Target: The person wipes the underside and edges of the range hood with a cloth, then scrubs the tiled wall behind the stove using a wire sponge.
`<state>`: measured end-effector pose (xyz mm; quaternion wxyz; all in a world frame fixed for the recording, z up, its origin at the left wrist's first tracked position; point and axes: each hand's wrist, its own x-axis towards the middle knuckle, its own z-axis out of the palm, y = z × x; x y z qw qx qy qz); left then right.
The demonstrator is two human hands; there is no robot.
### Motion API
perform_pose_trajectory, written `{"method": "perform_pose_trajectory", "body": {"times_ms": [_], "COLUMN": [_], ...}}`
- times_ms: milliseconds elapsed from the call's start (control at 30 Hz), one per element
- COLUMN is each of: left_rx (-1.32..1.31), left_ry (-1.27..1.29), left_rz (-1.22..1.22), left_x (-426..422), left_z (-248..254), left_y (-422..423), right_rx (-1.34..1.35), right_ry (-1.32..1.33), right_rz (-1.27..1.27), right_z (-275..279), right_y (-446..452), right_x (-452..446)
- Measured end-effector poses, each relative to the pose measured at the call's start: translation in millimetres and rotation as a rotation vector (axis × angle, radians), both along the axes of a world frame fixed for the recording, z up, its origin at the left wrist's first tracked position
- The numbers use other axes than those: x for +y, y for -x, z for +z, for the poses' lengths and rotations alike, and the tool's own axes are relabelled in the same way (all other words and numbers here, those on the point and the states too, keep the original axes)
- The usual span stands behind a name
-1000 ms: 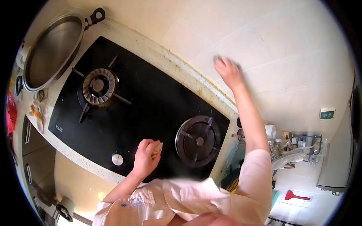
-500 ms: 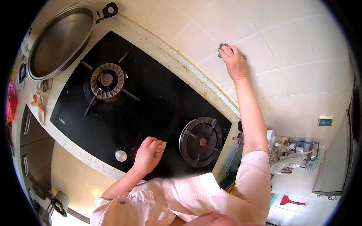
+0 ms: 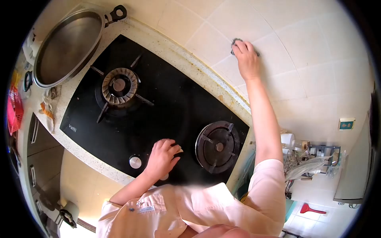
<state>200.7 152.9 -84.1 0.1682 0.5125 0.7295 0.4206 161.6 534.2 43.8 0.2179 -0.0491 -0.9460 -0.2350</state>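
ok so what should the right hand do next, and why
Probably slide the right hand down the tiled wall, rubbing with the dark scourer, toward the counter strip behind the cooktop: the fingers hold the scourer against the tiles, and that strip looks yellowish-brown in places.

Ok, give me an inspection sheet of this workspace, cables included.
Surface: black cooktop with two burners; brownish marks on the ledge behind it.
Job's things: dark scouring pad at the tiled wall; pale item, mostly hidden.
Clutter: large pan and cloth left of the cooktop.
Hands: right hand grips the pad; left hand, over the cooktop, holds the pale item.
Cables: nothing seen.
Surroundings: wall plate and red tool at right.
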Motion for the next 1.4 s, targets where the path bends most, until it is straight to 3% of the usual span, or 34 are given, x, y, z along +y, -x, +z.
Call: {"method": "perform_pose_trajectory", "body": {"times_ms": [67,167,233,300,367,400,433,500,567,667,733,767,833,933,1033,1167,1267,1300,1367,1400], "left_rx": [0.028,-0.306,-0.457,-0.659,-0.883,-1.263,-1.419,-1.461,-1.41,-0.99,-0.768,-0.493,-0.239,-0.038,-0.044,0.442,0.597,0.509,0.574,0.68], "left_ry": [-0.044,-0.231,-0.367,-0.306,-0.416,-0.432,-0.361,-0.31,-0.329,-0.562,-0.604,-0.535,-0.541,-0.714,-0.702,-0.667,-0.757,-0.649,-0.533,-0.538], "left_rz": [0.036,0.019,0.076,0.136,0.115,0.038,0.043,0.07,0.203,0.424,0.517,0.57,0.543,0.576,0.593,0.185,0.298,0.388,0.698,0.626], "left_x": [9.1,52.1,95.7,140.1,187.9,192.3,197.7,212.0,226.7,273.3,293.1,292.0,302.1,319.9,345.9,362.0,357.3,342.5,332.4,334.0], "left_z": [9.6,33.3,44.8,46.5,15.1,26.3,27.3,18.8,14.7,-23.0,-16.4,6.9,26.6,45.5,55.9,75.5,46.3,50.8,46.5,43.5], "left_y": [4.7,16.5,27.2,36.6,42.0,44.0,45.5,45.4,54.5,94.7,120.5,122.5,127.2,132.4,119.0,55.9,91.2,103.4,129.6,132.6], "right_rx": [0.033,0.19,0.273,0.26,0.302,0.286,0.269,0.29,0.318,0.4,0.435,0.46,0.502,0.551,0.638,0.623,0.565,0.559,0.633,0.662], "right_ry": [0.127,0.361,0.516,0.587,0.584,0.646,0.708,0.772,0.786,0.85,0.96,1.04,1.114,1.095,1.122,1.109,0.997,0.956,1.006,1.036], "right_rz": [-0.125,-0.226,-0.16,-0.062,0.025,0.04,0.054,-0.044,-0.13,-0.218,-0.343,-0.409,-0.506,-0.723,-0.907,-0.968,-1.005,-1.028,-1.202,-1.293], "right_z": [-6.4,-15.5,-30.7,-38.8,-55.3,-64.8,-70.0,-64.4,-52.7,-56.9,-66.5,-73.9,-88.6,-105.3,-116.2,-116.4,-117.9,-123.3,-134.8,-139.7], "right_y": [-20.6,-39.6,-49.6,-59.7,-68.6,-73.1,-78.2,-88.7,-107.8,-156.2,-193.4,-212.2,-250.7,-305.7,-348.3,-368.3,-394.0,-406.0,-426.2,-435.4], "right_x": [-11.7,-45.2,-72.6,-100.1,-116.2,-121.0,-127.0,-138.6,-151.9,-171.6,-195.2,-207.8,-233.4,-266.2,-285.7,-291.5,-299.7,-304.7,-318.3,-327.0]}}
